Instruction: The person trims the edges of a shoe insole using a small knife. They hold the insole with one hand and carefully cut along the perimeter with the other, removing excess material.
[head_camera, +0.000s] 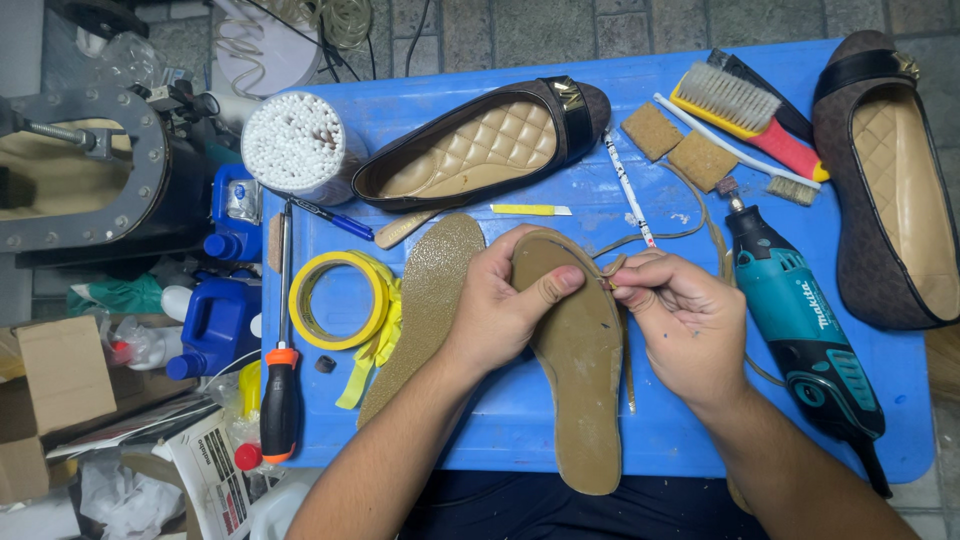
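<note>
Tan, fibrous board forms the flat insole (580, 370) that the person holds over the near edge of the blue plastic worktop (520, 400), its narrow heel end pointing toward their lap. The left hand (500, 305) is clamped on the rounded toe end, thumb pressed flat across the upper face and fingers wrapped beneath. The right hand (685, 320) is pinched shut at the insole's right edge, thumb and forefinger closed on a thin tan strip (612, 270) that lifts away from the rim; the strip trails up across the worktop as a loose, curling ribbon.

Just left of the insole lies a second insole (430, 310), olive-gold with a pebbled, glittery grain. Beside that sits a roll of yellow tape (335, 300) with crumpled ends, and a screwdriver (282, 380) with a black and orange handle. Farther back rests a brown flat shoe (490, 145) with a quilted beige lining, and another like it (890, 190) on the right edge. A teal rotary tool (800, 320) lies just beside the right hand. Two coarse tan sanding blocks (680, 145), a bristle brush with a yellow and red handle (750, 115) and a round tub of white cotton swabs (295, 145) stand near the back.
</note>
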